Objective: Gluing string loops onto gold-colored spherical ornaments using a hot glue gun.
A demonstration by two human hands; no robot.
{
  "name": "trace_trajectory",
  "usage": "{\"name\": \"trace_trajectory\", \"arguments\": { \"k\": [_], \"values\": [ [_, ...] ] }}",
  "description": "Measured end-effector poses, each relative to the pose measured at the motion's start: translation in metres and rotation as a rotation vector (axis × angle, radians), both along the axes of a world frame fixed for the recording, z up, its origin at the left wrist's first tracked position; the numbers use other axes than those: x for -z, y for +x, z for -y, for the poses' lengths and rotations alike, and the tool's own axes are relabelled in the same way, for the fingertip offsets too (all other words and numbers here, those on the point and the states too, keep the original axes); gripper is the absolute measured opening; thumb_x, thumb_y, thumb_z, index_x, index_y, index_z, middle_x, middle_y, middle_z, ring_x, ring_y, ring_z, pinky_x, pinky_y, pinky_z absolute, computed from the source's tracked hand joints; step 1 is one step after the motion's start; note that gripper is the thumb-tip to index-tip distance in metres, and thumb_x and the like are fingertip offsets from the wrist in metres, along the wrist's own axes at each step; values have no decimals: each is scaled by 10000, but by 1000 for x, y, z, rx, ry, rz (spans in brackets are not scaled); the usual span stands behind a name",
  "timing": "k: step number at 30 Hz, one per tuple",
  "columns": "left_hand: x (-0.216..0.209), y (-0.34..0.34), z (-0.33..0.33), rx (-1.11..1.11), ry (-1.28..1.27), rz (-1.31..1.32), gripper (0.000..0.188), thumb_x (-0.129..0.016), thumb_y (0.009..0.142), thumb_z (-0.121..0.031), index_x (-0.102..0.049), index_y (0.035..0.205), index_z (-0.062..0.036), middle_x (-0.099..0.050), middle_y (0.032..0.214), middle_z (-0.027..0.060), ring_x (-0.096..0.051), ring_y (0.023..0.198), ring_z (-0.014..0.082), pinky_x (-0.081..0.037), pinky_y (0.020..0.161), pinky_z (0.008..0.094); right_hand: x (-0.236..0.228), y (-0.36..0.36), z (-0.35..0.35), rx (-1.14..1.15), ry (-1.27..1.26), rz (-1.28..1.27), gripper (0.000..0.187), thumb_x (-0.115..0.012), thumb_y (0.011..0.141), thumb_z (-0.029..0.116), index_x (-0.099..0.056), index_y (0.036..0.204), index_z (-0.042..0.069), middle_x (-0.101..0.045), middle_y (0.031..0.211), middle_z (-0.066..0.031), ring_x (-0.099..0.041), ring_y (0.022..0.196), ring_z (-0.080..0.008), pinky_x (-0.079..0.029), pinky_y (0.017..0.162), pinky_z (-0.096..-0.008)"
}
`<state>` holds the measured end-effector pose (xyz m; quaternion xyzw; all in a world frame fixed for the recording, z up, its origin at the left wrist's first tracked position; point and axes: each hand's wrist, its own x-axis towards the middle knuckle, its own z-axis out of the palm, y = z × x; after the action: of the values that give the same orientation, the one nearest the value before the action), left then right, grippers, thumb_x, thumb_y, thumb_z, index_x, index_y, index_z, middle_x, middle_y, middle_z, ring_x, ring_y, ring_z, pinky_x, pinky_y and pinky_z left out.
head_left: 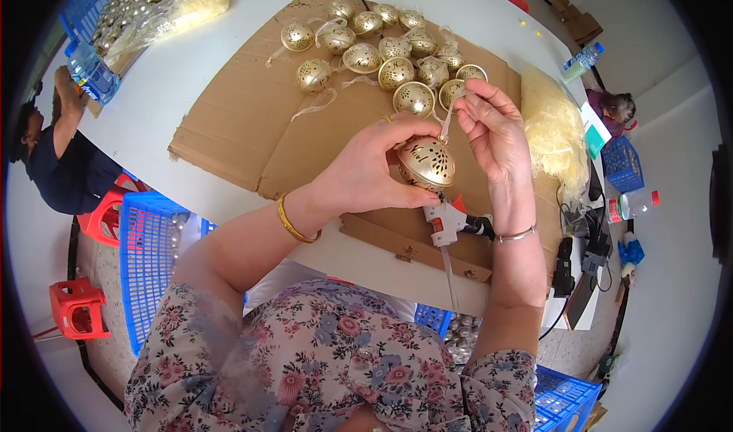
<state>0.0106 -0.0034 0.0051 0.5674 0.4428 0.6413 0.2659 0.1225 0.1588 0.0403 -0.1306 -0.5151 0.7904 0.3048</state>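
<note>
In my left hand is a gold bell ornament with cut-out patterns, its fingers curled around the side. A sheer ribbon loop rises from the top of this ornament. My right hand pinches the ribbon's upper end between thumb and forefinger, above and to the right of the ball. Just below the ornament lies a white hot glue gun with a red trigger. Farther off, several similar gold ornaments, some with ribbon loops, sit grouped on a flat cardboard sheet.
A bag of cream ribbons rests right of the cardboard; another plastic bag lies far left beside a blue basket of ornaments. Bottles stand near the table edges. Blue baskets and red stools flank me. Another person is at left.
</note>
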Motion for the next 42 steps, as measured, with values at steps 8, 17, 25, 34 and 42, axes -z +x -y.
{"name": "trace_trajectory", "arguments": {
  "k": [8, 17, 25, 34, 42],
  "values": [
    [1, 1, -5, -21, 201, -17, 607, -809, 527, -110, -500, 1045, -38, -511, 1076, 91, -529, 999, 191, -466, 790, 302, 14, -8, 15, -9, 368, 330, 164, -511, 821, -66, -608, 946, -24, -627, 878, -83, -608, 788, -144, -519, 689, -255],
    [-5, -1, 1, -379, 121, -355, 610, -814, 491, -130, -474, 992, -55, -527, 894, 105, -539, 797, 274, -445, 716, 356, 3, 1, 23, -32, 1015, 465, 159, -558, 774, -18, -628, 917, -12, -631, 817, -114, -604, 737, -176, -472, 674, -290],
    [4, -7, -4, -425, 42, -427, 619, -821, 487, -152, -486, 998, -52, -526, 890, 105, -535, 788, 276, -444, 705, 363, -27, 24, 22, 33, 1131, 496, 236, -573, 774, -38, -605, 1007, -14, -557, 841, -80, -571, 794, -156, -456, 721, -246],
    [11, -28, -11, -377, -27, -149, 641, -829, 519, -162, -502, 1052, -22, -554, 981, 102, -555, 900, 175, -458, 791, 289, -40, 88, 25, -271, 1395, 764, 484, -698, 625, 46, -581, 1094, 40, -565, 1085, -118, -562, 928, -269, -465, 775, -314],
    [14, -19, -13, -331, -10, -199, 651, -832, 521, -153, -488, 1061, -41, -532, 991, 96, -553, 880, 220, -454, 774, 314, 2, 95, 33, -282, 1507, 738, 641, -737, 555, 68, -533, 1162, 50, -523, 1103, -130, -508, 1002, -304, -417, 869, -341]
  ]
}}
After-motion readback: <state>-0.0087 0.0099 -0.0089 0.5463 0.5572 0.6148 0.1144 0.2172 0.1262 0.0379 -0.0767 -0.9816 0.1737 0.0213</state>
